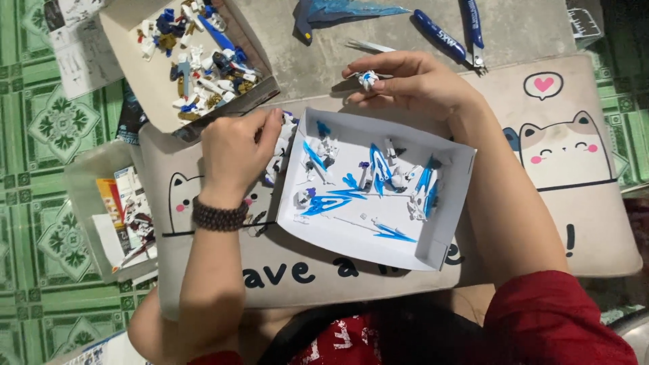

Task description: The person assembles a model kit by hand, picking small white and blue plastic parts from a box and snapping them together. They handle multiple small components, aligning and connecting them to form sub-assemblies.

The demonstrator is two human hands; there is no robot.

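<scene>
My right hand (414, 82) is beyond the far edge of a white paper tray (446, 233), its fingers pinched on a small white and blue model part (368, 80). My left hand (238, 153), with a dark bead bracelet on the wrist, rests at the tray's left side and grips a white and dark model figure (278, 157), mostly hidden by the fingers. Inside the tray lie several blue and white plastic model pieces (375, 176).
A cardboard box lid (142, 74) with several small parts sits at the upper left. Blue-handled nippers (460, 37), tweezers (368, 46) and a blue wing piece (338, 12) lie beyond the tray. A cat-printed mat (568, 149) covers the floor; a clear bag with booklets (125, 216) lies left.
</scene>
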